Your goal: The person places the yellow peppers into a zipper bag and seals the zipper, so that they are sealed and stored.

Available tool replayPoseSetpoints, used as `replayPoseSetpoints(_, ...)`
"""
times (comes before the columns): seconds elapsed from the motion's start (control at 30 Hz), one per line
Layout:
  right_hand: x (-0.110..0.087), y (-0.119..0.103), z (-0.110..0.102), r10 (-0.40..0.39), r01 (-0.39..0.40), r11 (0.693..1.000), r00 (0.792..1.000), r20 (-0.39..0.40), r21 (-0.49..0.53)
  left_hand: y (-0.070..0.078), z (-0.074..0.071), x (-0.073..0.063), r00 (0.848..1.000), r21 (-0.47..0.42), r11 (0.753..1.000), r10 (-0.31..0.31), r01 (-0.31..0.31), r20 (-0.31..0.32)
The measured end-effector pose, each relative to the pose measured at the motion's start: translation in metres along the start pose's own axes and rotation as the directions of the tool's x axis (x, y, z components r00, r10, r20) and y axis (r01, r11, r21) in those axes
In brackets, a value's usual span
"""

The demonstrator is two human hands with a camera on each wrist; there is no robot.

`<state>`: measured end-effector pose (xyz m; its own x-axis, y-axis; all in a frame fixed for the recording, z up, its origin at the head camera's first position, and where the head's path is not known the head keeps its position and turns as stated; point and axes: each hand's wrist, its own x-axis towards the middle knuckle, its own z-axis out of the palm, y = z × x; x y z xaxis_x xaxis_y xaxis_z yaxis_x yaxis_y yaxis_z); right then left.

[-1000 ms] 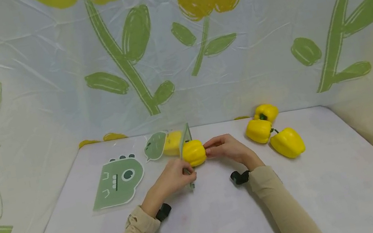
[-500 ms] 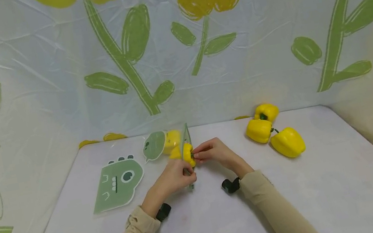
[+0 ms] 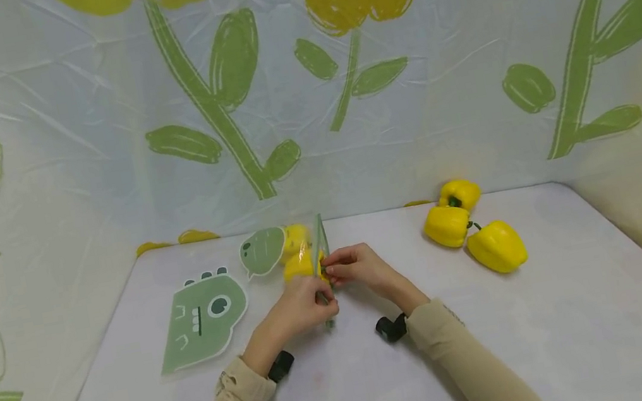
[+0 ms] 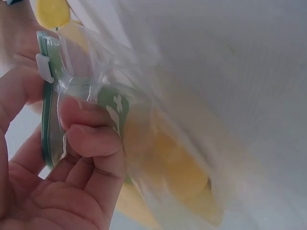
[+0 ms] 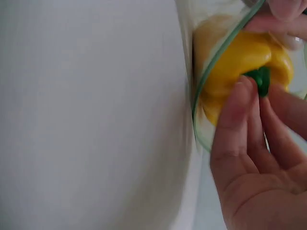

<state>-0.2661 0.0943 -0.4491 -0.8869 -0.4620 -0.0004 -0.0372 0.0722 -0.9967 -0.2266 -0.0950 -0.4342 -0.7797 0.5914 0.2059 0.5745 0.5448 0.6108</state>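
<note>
My left hand (image 3: 302,302) grips the edge of a clear zip bag (image 3: 263,250) with a green print, its mouth facing right. In the left wrist view, the bag's white slider (image 4: 44,68) is by my fingers and film lies under my fingertips. My right hand (image 3: 365,270) is at the open mouth, pinching the green stem (image 5: 263,81) of a yellow bell pepper (image 5: 240,57). The pepper's body sits inside the bag, past the green rim (image 5: 225,45). Deeper in the bag, a second yellow bell pepper (image 3: 298,235) shows through the film.
At the back right of the white table (image 3: 575,327) lie three more yellow bell peppers, a rear one (image 3: 459,193), a middle one (image 3: 446,226) and a front one (image 3: 497,247). Another green monster-print bag (image 3: 207,321) lies flat on the left. A flower-patterned sheet (image 3: 414,141) rises behind.
The right hand has moved left with the yellow bell pepper, which has gone from the bag's mouth to inside it. The left hand has stayed at the bag's edge.
</note>
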Motion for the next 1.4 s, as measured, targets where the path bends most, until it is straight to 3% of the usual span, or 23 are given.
replayPoseSetpoints(0.13,-0.002,-0.011,-0.012,0.008,-0.012,0.987,1.0,-0.027,-0.161,0.0,-0.001,-0.001,1.0,-0.023,0.999,-0.029,0.029,-0.003)
replayPoseSetpoints(0.27,-0.011,-0.029,-0.042,-0.08,0.017,0.935,0.983,-0.164,-0.355,0.0,-0.001,-0.001,0.999,-0.023,0.999,-0.038,0.038,-0.01)
replayPoseSetpoints(0.33,-0.019,-0.037,-0.063,-0.161,0.019,0.888,0.949,-0.273,-0.46,0.001,-0.001,-0.001,0.999,-0.02,0.999,-0.04,0.04,-0.011)
replayPoseSetpoints(0.43,-0.036,-0.045,-0.097,-0.259,-0.069,0.8,0.856,-0.447,-0.596,0.0,0.0,-0.001,0.999,-0.014,0.999,-0.04,0.04,-0.011)
replayPoseSetpoints(0.5,-0.048,-0.047,-0.117,-0.27,-0.174,0.757,0.795,-0.544,-0.63,-0.001,0.001,-0.001,0.999,-0.02,0.999,-0.04,0.04,-0.008)
replayPoseSetpoints(0.53,-0.053,-0.046,-0.125,-0.259,-0.229,0.736,0.774,-0.577,-0.637,-0.001,0.001,-0.001,0.999,-0.024,0.999,-0.041,0.041,-0.008)
replayPoseSetpoints(0.6,-0.062,-0.044,-0.138,-0.195,-0.339,0.695,0.759,-0.621,-0.634,-0.001,0.001,-0.001,0.999,-0.029,0.999,-0.046,0.046,-0.004)
replayPoseSetpoints(0.67,-0.068,-0.04,-0.145,-0.112,-0.417,0.649,0.775,-0.622,-0.636,-0.001,0.001,-0.001,0.999,-0.038,0.998,-0.052,0.052,0.0)
replayPoseSetpoints(0.77,-0.071,-0.034,-0.15,-0.019,-0.46,0.58,0.817,-0.576,-0.672,0.0,0.0,-0.002,0.999,-0.036,0.998,-0.053,0.053,-0.001)
replayPoseSetpoints(0.83,-0.07,-0.03,-0.152,0.008,-0.462,0.546,0.837,-0.548,-0.698,0.0,0.0,-0.002,0.999,-0.034,0.998,-0.046,0.045,-0.005)
replayPoseSetpoints(0.93,-0.068,-0.025,-0.153,0.022,-0.464,0.516,0.848,-0.53,-0.72,0.0,0.001,-0.001,0.999,-0.031,0.999,-0.036,0.036,-0.01)
replayPoseSetpoints(1.1,-0.064,-0.02,-0.151,-0.02,-0.447,0.522,0.845,-0.535,-0.726,0.0,0.0,-0.001,0.999,-0.032,0.999,-0.032,0.032,-0.008)
replayPoseSetpoints(1.2,-0.063,-0.02,-0.15,-0.069,-0.413,0.546,0.845,-0.531,-0.729,0.0,0.0,-0.001,0.999,-0.032,0.999,-0.032,0.031,-0.01)
replayPoseSetpoints(1.3,-0.063,-0.019,-0.15,-0.109,-0.375,0.58,0.844,-0.525,-0.723,-0.001,0.001,-0.001,0.999,-0.031,0.999,-0.035,0.035,-0.009)
replayPoseSetpoints(1.4,-0.06,-0.019,-0.149,-0.152,-0.308,0.646,0.845,-0.513,-0.699,-0.001,0.001,-0.001,0.999,-0.022,0.999,-0.041,0.041,-0.007)
